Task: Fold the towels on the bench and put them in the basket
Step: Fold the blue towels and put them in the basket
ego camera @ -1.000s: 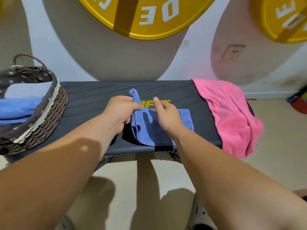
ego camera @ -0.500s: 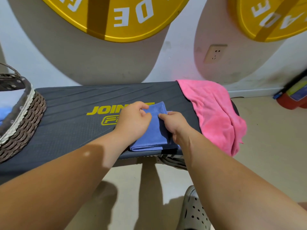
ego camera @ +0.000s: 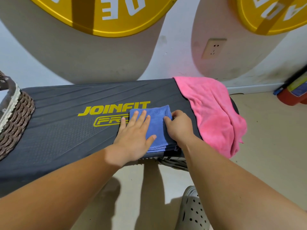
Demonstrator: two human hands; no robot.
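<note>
Bench (ego camera: 58,138): basket (ego camera: 15,123) on left end; folded towel (ego camera: 159,117) at near edge, left hand (ego camera: 134,138) flat on it, right hand (ego camera: 179,128) gripping its right edge; loose towel (ego camera: 212,110) draped over right end.

An open stretch of bench (ego camera: 63,140) lies between the basket (ego camera: 16,123) at the left and the blue towel (ego camera: 158,123) — the pink towel (ego camera: 212,113) drapes over the right end.

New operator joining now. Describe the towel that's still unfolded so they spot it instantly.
Find the long dark bench with yellow JOINFIT lettering. At its right end the pink towel lies crumpled, draping over the edge. The only other towel there, the blue towel, is small, folded, flat under the left hand and gripped by the right hand.
</note>
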